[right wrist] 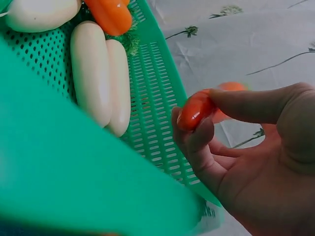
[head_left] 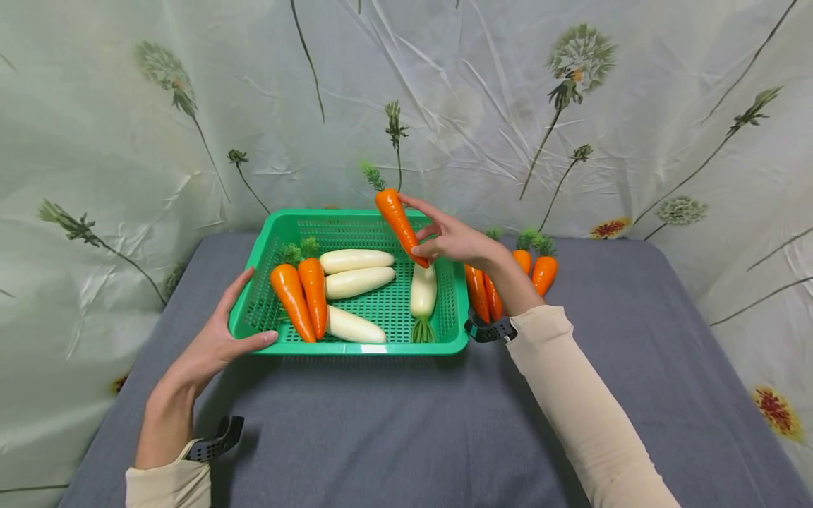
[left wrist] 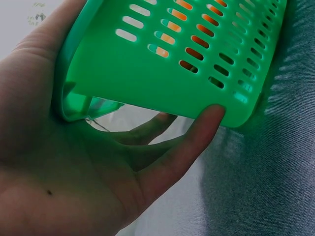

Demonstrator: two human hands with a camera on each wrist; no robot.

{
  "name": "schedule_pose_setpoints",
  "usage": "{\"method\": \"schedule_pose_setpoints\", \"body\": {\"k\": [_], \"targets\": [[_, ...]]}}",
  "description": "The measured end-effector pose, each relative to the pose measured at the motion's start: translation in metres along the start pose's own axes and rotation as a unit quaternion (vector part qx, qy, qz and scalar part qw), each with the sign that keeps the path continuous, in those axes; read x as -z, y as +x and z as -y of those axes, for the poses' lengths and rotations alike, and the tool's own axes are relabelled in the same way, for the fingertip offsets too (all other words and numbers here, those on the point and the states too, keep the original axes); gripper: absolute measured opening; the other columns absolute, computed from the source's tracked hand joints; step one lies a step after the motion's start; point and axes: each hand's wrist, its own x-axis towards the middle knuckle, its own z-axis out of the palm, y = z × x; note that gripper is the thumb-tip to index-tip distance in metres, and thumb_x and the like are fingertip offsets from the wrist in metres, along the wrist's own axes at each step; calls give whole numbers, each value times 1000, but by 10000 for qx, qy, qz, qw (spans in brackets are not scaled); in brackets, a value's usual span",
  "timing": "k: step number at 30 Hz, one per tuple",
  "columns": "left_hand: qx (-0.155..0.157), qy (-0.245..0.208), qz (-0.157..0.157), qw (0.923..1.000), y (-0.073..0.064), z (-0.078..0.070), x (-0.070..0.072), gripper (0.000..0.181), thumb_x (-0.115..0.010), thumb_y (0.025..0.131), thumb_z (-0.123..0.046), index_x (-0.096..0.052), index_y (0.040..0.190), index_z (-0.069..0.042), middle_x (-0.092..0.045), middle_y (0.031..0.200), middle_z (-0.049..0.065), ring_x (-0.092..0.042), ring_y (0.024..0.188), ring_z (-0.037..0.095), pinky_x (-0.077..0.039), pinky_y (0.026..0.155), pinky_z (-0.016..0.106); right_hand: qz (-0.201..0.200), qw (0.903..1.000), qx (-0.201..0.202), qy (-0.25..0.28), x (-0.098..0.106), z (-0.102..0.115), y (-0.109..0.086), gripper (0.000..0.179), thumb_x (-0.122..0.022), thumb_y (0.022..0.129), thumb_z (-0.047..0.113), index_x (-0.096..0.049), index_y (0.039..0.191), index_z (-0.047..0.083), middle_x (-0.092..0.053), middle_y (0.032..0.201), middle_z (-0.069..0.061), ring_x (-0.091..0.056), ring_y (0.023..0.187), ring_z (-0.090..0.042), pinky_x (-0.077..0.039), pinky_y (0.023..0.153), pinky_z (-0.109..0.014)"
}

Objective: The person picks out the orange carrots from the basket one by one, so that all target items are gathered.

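My right hand (head_left: 456,238) pinches an orange carrot (head_left: 395,215) above the right part of a green plastic basket (head_left: 381,348). The carrot is tilted, green top up and tip down, with the thumb and fingers near its lower end. At the basket's left front corner, my left hand (head_left: 212,349) holds the rim, its thumb over the edge and its fingers (left wrist: 170,164) against the outer wall. Inside lie two carrots (head_left: 292,300) side by side and several white radishes (head_left: 358,282). One radish (head_left: 423,293), with green stems toward me, lies below the held carrot.
Several more carrots (head_left: 543,274) lie on the grey tablecloth (head_left: 610,339) just right of the basket, partly hidden by my right forearm. A flower-patterned curtain (head_left: 470,113) hangs behind the table's back edge.
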Motion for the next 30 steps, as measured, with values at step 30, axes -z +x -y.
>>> {"method": "schedule_pose_setpoints", "body": {"k": [30], "targets": [[29,-99,25,9999,0,-2,0,110,-76,95,-24,7,163,-52,-3,174,19,-23,148,41,-29,112,64,-811,9939,726,-198,17,-20,-44,73,-62,103,9,-29,165,29,-29,169,1,-52,115,-28,-56,86,-38]]}}
